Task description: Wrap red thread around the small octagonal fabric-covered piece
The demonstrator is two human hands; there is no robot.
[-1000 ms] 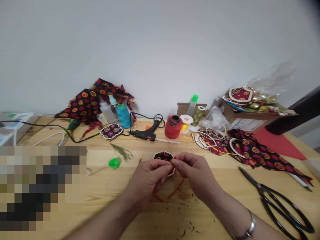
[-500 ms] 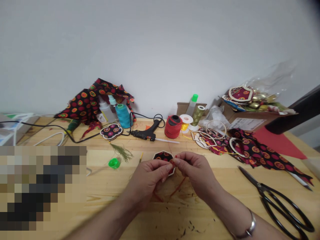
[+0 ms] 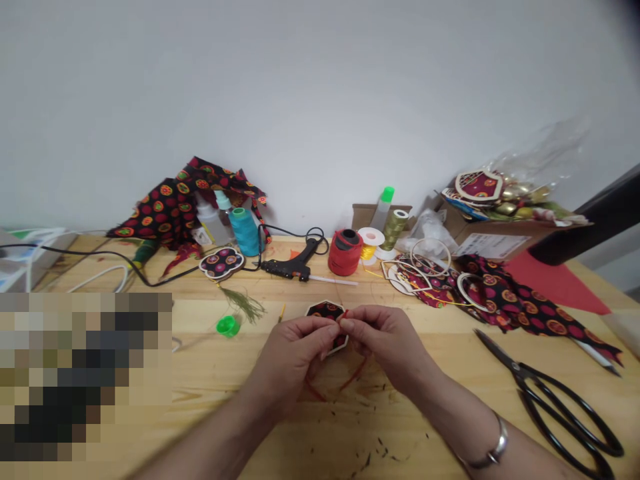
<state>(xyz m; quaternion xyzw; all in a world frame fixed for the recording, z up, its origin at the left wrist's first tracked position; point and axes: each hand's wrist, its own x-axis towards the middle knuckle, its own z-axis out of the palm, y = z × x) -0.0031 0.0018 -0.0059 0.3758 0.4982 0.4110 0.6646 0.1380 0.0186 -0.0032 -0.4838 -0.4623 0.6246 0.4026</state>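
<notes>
Both my hands meet over the middle of the table, fingertips pinched close together. Between the fingers of my left hand [image 3: 301, 345] and my right hand [image 3: 384, 337] is a red cord [image 3: 354, 375], whose loose ends hang below. A small bit of red shows above my right fingertips. Just behind the fingers lies an octagonal ornament [image 3: 325, 311] with a pale rim and dark patterned fabric, partly covered by my left hand. Whether the cord is fastened to the ornament is hidden by my fingers.
Black-handled scissors [image 3: 543, 393] lie at the right. A glue gun [image 3: 293, 265], a red thread spool [image 3: 345, 253] and a blue thread cone [image 3: 245, 232] stand behind my hands. A green cap [image 3: 228, 326] and a flower-shaped tasselled ornament [image 3: 221, 263] are left. Patterned fabric [image 3: 537, 300] spreads right.
My right hand has shifted slightly left, bringing its fingertips against those of my left hand. The cord ends have moved a little with them.
</notes>
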